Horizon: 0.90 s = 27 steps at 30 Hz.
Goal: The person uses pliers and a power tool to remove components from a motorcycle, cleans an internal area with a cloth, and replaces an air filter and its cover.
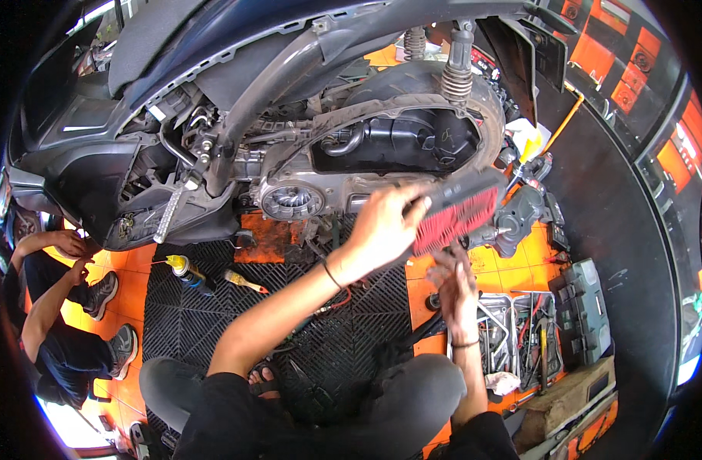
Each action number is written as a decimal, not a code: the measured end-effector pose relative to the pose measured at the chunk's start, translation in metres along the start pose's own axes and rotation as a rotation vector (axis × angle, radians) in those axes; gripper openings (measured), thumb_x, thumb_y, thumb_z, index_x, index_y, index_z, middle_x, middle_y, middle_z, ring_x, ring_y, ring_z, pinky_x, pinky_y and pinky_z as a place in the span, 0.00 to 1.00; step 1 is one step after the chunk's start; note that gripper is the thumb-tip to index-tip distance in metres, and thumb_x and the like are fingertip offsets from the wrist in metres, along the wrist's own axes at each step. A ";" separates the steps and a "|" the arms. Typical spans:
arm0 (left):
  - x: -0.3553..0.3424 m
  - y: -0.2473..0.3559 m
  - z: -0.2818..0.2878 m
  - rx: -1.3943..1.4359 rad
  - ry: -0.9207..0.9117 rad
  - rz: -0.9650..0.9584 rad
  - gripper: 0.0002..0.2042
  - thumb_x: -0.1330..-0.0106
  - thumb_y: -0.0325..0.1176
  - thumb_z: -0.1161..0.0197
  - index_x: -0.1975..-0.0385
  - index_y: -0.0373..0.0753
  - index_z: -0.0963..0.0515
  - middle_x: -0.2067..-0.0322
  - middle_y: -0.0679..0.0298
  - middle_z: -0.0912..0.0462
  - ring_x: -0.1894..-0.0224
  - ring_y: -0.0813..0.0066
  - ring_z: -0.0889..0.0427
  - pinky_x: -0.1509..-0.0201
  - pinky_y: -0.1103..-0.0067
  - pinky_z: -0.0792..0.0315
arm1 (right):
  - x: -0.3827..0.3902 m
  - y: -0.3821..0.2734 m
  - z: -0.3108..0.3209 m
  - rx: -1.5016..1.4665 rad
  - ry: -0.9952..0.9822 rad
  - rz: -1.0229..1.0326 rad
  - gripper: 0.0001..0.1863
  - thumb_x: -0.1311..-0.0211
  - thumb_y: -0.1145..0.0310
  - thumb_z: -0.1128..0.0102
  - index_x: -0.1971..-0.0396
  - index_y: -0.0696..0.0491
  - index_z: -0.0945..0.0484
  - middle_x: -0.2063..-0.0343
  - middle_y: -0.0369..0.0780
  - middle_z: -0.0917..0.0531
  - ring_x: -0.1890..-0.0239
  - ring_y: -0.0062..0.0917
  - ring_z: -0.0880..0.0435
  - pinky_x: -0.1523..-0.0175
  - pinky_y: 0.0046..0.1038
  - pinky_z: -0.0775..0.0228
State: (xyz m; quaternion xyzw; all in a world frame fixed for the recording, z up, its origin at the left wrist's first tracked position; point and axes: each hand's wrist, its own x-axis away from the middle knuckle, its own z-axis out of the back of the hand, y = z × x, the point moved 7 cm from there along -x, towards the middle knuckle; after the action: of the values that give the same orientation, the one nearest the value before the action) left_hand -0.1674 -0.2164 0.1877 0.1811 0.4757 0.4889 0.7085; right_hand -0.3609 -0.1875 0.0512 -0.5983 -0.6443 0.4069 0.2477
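Observation:
My left hand [389,222] grips an air filter [460,218] with red pleats and a black frame. I hold it tilted, in front of the scooter's exposed engine side [336,180]. Just below the filter's lower edge is my right hand [454,287], fingers apart and somewhat blurred; whether they touch the filter I cannot tell. Behind the filter, the long casing [397,142] lies uncovered with black parts inside. A round finned metal fan [292,202] shows at its left end.
A brush [245,281] and a spray can [188,272] are on the black mat [213,322]. An open tool case [520,337] lies at right, beside a grey-green case [585,307]. A removed engine cover [520,218] rests beyond the filter. Another person's hands [71,253] work at left.

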 end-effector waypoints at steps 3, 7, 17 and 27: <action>-0.022 0.010 0.049 -0.113 0.099 -0.124 0.12 0.35 0.32 0.39 0.54 0.37 0.18 0.62 0.49 0.15 0.59 0.54 0.15 0.53 0.68 0.24 | -0.044 -0.012 -0.026 -0.013 -0.012 -0.041 0.28 0.27 0.57 0.49 0.35 0.57 0.39 0.47 0.49 0.22 0.53 0.33 0.19 0.45 0.35 0.27; -0.047 0.004 0.080 -0.164 0.149 -0.213 0.12 0.36 0.32 0.37 0.54 0.37 0.17 0.65 0.49 0.15 0.60 0.53 0.15 0.54 0.67 0.24 | -0.093 -0.014 -0.044 -0.058 0.026 -0.041 0.16 0.26 0.62 0.50 0.46 0.55 0.32 0.50 0.49 0.21 0.54 0.36 0.19 0.48 0.39 0.25; -0.074 0.004 0.079 -0.449 0.319 -0.504 0.13 0.40 0.32 0.33 0.55 0.43 0.14 0.68 0.64 0.22 0.61 0.66 0.28 0.51 0.72 0.33 | -0.141 0.011 -0.052 -0.183 0.154 0.007 0.12 0.27 0.63 0.49 0.54 0.56 0.29 0.59 0.50 0.19 0.56 0.38 0.17 0.47 0.38 0.22; -0.103 0.018 0.068 -0.482 0.371 -0.562 0.06 0.46 0.35 0.29 0.70 0.45 0.12 0.65 0.68 0.24 0.56 0.65 0.29 0.51 0.69 0.35 | -0.155 0.010 -0.038 -0.230 0.319 0.055 0.19 0.29 0.63 0.46 0.53 0.65 0.32 0.63 0.53 0.19 0.61 0.37 0.15 0.52 0.35 0.20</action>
State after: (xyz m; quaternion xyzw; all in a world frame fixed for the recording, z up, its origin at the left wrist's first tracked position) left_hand -0.1264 -0.2831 0.2846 -0.2182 0.4981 0.3983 0.7387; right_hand -0.2995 -0.3303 0.0902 -0.6967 -0.6227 0.2374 0.2656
